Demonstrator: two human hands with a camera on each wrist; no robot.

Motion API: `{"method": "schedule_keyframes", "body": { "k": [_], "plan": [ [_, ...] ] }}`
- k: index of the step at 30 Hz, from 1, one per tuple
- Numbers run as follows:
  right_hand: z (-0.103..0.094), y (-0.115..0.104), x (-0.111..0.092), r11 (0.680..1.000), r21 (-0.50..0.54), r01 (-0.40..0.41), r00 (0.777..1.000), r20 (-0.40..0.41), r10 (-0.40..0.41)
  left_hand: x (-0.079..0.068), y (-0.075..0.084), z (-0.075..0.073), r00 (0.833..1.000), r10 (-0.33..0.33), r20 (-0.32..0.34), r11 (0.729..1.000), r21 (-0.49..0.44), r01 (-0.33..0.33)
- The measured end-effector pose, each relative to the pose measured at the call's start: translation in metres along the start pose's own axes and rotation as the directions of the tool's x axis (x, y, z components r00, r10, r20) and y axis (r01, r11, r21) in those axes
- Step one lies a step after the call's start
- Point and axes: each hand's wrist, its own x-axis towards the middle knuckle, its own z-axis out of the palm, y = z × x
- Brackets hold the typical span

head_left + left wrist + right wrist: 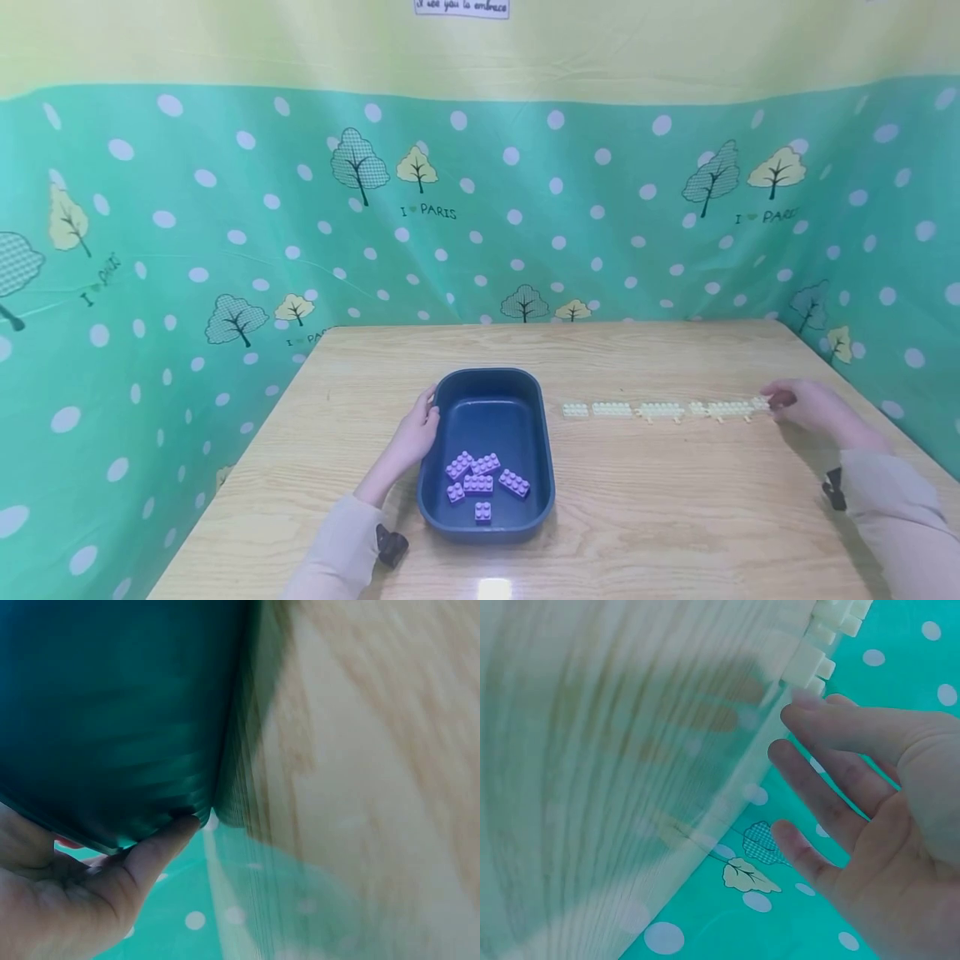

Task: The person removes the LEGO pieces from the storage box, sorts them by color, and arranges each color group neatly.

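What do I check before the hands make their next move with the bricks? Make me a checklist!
1. Left hand holding the bin: ok.
2. Purple bricks inside the bin: ok, six show.
3. Pale row roughly straight: ok.
4. Pale row with no gaps: not ok, gaps show toward its left end.
5. Right hand at the row's right end: ok.
6. Right hand's grip on the end brick firm: cannot tell.
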Motion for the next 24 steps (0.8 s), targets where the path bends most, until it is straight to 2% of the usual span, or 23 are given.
{"method": "schedule_keyframes", "body": {
  "k": [12,18,24],
  "plan": [
    [0.001,-0.023,-0.019,0.999,0.036,0.004,0.995,-0.098,0.0,0.001,0.0,-0.001,1.0,-0.014,0.009,1.0,0.003,0.014],
    [0.002,-0.044,-0.021,0.998,0.025,0.051,0.985,-0.167,-0.047,0.002,0.001,-0.001,1.0,-0.018,0.013,1.0,0.008,0.018],
    [0.001,-0.074,-0.02,0.995,0.018,0.097,0.974,-0.209,-0.091,0.002,0.003,0.0,1.0,-0.026,0.011,1.0,-0.012,0.026]
  ]
}}
